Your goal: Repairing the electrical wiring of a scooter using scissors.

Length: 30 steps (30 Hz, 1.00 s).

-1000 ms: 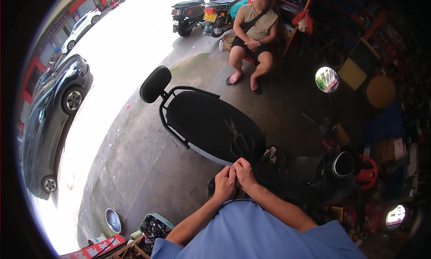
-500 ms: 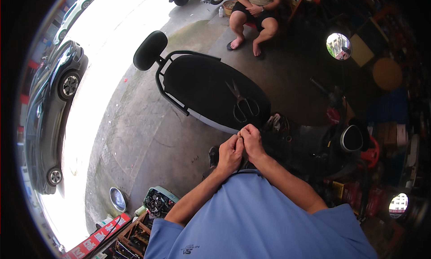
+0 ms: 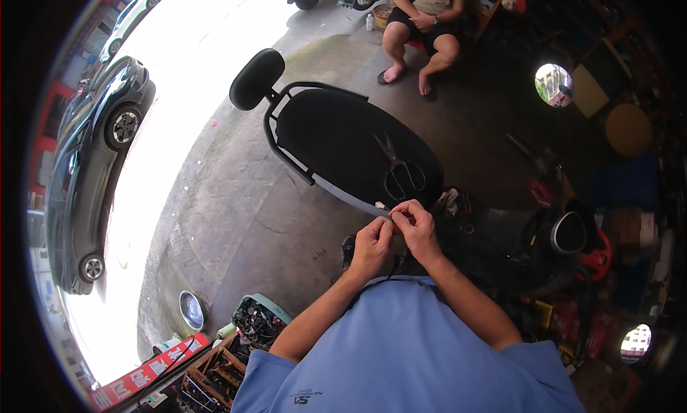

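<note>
Head: hands (image 3: pixel 418 234) near scissors (image 3: pixel 394 160)

From afar I'm seeing scissors (image 3: pixel 391 150) lying on the seat (image 3: pixel 322 134), ahead of the hands (image 3: pixel 421 240). A backrest (image 3: pixel 257 80) is standing at the seat's far left end, a person (image 3: pixel 429 23) is sitting beyond, a car (image 3: pixel 87 171) is resting well left.

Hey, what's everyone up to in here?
Someone in a blue shirt has the left hand and right hand close together, by the edge of a black seat. Anything they might hold is too small to make out. Scissors lie on the seat, and another person sits nearby.
</note>
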Tool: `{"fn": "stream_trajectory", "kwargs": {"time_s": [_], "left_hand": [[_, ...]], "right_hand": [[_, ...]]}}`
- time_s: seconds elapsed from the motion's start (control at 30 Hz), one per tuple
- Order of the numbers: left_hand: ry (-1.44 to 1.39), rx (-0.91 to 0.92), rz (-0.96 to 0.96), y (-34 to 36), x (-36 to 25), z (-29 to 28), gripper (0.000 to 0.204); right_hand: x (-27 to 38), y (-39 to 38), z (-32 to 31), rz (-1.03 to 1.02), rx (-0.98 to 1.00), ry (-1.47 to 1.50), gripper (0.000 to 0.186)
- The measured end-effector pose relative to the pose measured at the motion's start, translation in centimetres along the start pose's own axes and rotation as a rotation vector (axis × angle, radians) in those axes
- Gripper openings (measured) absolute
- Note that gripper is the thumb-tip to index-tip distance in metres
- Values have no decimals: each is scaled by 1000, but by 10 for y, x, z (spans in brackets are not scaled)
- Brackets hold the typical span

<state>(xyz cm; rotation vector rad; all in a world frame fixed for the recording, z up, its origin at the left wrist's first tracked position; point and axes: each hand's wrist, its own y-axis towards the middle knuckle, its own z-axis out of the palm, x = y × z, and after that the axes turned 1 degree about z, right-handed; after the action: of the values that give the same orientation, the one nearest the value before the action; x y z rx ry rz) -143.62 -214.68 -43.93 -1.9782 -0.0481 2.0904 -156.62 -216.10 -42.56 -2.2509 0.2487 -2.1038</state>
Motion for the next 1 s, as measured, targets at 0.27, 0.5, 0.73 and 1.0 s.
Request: {"fn": "stream_trajectory", "kwargs": {"time_s": [0.27,0.5,0.73,1.0], "left_hand": [[-147,39,-93,6,2,-4,24],[-185,14,-121,7,1,-5,24],[-85,-20,-56,8,-8,-2,23],[51,-21,-88,7,4,4,27]], "right_hand": [[1,7,-1,-263,45,-241,5],[-6,9,1,-85,62,-50,5],[6,15,-2,-483,59,-377,6],[-12,3,10,-86,-124,-190,15]]}}
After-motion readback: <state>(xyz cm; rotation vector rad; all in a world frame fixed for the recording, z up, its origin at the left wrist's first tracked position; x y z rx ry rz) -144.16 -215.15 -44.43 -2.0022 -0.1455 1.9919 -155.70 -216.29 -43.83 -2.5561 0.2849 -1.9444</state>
